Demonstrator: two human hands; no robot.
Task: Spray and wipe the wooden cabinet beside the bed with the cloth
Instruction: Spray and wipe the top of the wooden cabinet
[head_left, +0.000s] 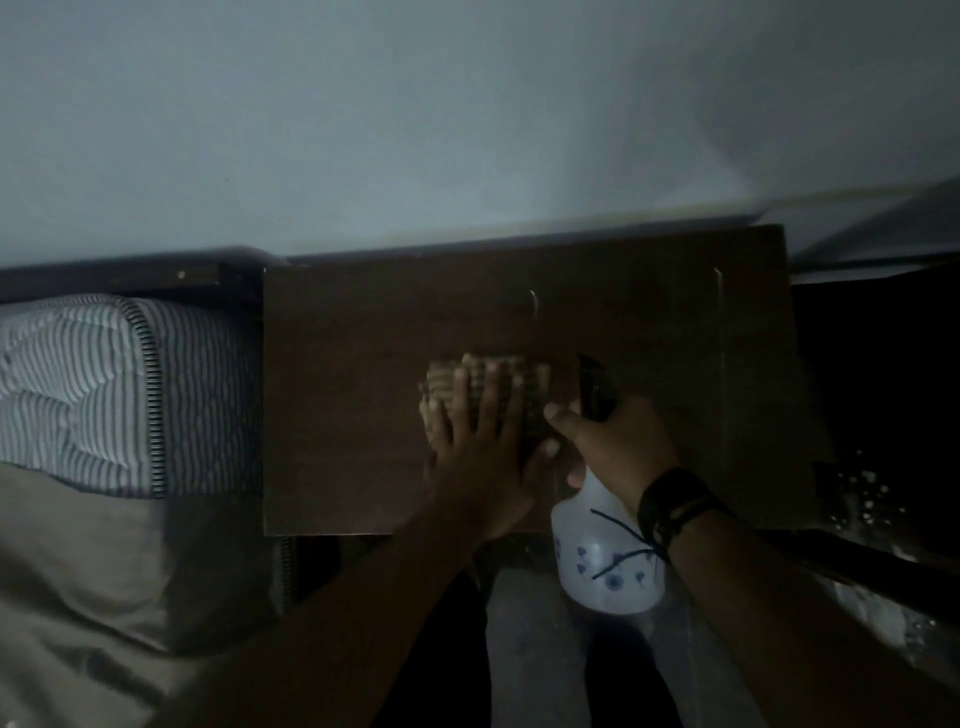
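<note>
Dark wood forms the cabinet (363, 364) top, set against the wall beside the mattress (104, 389). A striped cloth (530, 384) is pressed flat near its middle under the spread left hand (478, 447); a white spray bottle (597, 561) is gripped by the right hand (618, 447). Wiping appears underway. Strokes toward the bare left and right portions seem called for next, stopped short of the front edge.
</note>
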